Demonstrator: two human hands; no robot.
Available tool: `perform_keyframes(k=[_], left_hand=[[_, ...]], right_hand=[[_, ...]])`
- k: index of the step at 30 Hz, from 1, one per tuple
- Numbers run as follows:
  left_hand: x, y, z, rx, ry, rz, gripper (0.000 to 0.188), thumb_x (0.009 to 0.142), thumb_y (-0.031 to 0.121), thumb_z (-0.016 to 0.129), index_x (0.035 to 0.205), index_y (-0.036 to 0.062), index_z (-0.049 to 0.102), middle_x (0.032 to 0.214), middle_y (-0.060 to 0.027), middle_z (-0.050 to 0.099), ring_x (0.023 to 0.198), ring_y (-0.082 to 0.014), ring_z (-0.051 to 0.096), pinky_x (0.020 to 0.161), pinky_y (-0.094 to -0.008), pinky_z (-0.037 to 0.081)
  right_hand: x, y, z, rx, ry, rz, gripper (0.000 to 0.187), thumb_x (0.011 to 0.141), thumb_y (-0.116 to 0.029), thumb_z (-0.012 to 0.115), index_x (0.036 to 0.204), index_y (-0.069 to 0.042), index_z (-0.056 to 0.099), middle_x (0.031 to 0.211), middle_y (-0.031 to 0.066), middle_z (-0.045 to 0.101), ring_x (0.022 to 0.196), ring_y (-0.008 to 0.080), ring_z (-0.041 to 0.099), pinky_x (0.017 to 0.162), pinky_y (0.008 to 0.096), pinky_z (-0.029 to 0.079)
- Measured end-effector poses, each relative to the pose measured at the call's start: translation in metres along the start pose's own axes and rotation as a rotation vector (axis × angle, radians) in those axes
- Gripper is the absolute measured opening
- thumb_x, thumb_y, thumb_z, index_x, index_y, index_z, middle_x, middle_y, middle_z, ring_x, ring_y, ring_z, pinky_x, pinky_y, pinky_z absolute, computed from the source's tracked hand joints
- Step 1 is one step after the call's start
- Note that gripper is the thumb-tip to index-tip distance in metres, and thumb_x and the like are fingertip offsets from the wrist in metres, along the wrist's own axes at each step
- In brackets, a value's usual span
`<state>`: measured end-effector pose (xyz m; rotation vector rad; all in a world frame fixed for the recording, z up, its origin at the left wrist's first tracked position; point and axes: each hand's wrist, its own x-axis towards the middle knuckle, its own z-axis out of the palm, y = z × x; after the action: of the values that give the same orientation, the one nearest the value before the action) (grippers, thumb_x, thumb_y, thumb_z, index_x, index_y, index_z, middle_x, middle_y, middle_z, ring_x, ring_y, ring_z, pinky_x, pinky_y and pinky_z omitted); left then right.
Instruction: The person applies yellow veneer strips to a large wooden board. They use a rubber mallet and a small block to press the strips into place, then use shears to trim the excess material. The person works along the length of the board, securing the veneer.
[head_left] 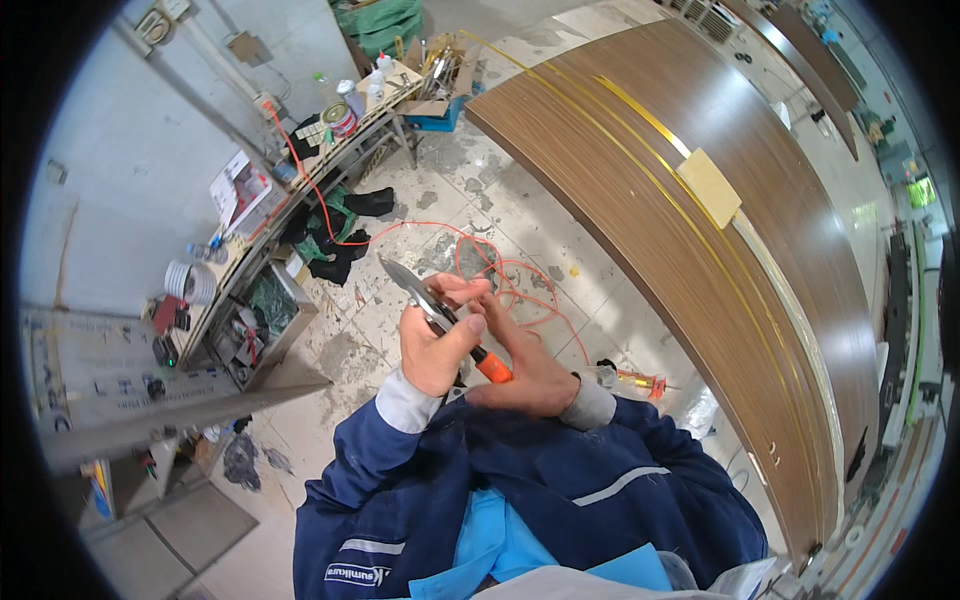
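Note:
My left hand (437, 345) grips a pair of metal snips (432, 305) with grey pointed blades and orange handles, the blades pointing up and to the left. My right hand (525, 365) lies just to the right, its fingers around the orange handle end and its fingertips near the blades. Both hands are held close to my chest above the blue jacket sleeves. Whether anything small sits between the blades is hidden.
A long curved wood-grain panel (720, 230) with brass strips runs to the right. An orange cord (500, 270) loops on the stained tiled floor. A cluttered workbench (300, 180) stands along the left wall, a grey machine (120, 390) nearer left. A caulking gun (635, 378) lies by my right arm.

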<state>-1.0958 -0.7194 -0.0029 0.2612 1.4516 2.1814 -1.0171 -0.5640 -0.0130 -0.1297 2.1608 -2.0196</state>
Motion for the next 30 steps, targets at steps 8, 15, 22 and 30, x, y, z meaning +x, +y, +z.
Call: perform_keyframes(k=[8,15,22,30], left_hand=[[0.163,0.065,-0.019,-0.031,-0.433,0.004,0.042,0.084,0.003,0.063,0.122,0.0035,0.045,0.119,-0.0159,0.062,0.134,-0.0312,0.053,0.124,-0.0557,0.023],[0.309,0.083,-0.024,0.082,-0.772,-0.147,0.046,0.091,0.013,0.067,0.128,0.0048,0.042,0.134,-0.0273,0.058,0.142,-0.0354,0.045,0.119,-0.0538,0.032],[0.472,0.112,-0.014,0.925,-1.048,0.206,0.058,0.094,0.021,0.073,0.143,-0.0001,0.049,0.136,-0.0197,0.063,0.128,-0.0289,0.061,0.107,-0.0412,0.046],[0.615,0.045,0.023,1.34,-1.462,0.057,0.041,0.101,0.031,0.058,0.126,-0.001,0.064,0.106,-0.0135,0.074,0.099,-0.0255,0.07,0.086,-0.0379,0.054]], right_hand=[[0.12,-0.03,-0.02,0.216,0.405,0.0,0.113,0.069,-0.016,0.088,0.159,-0.004,0.02,0.144,0.0179,0.049,0.136,0.0291,0.05,0.114,0.042,0.038],[0.224,-0.002,-0.079,0.205,0.518,-0.092,0.09,0.071,-0.014,0.086,0.147,-0.004,0.039,0.131,0.0129,0.057,0.127,0.0226,0.055,0.107,0.0377,0.043],[0.26,0.011,-0.083,0.583,0.751,0.258,0.057,0.074,-0.012,0.083,0.12,-0.007,0.049,0.103,0.0042,0.056,0.094,0.0127,0.055,0.085,0.031,0.048],[0.297,0.007,-0.052,1.07,1.098,0.171,0.061,0.074,-0.006,0.073,0.129,-0.006,0.048,0.108,0.0081,0.055,0.094,0.0194,0.057,0.082,0.0342,0.05]])
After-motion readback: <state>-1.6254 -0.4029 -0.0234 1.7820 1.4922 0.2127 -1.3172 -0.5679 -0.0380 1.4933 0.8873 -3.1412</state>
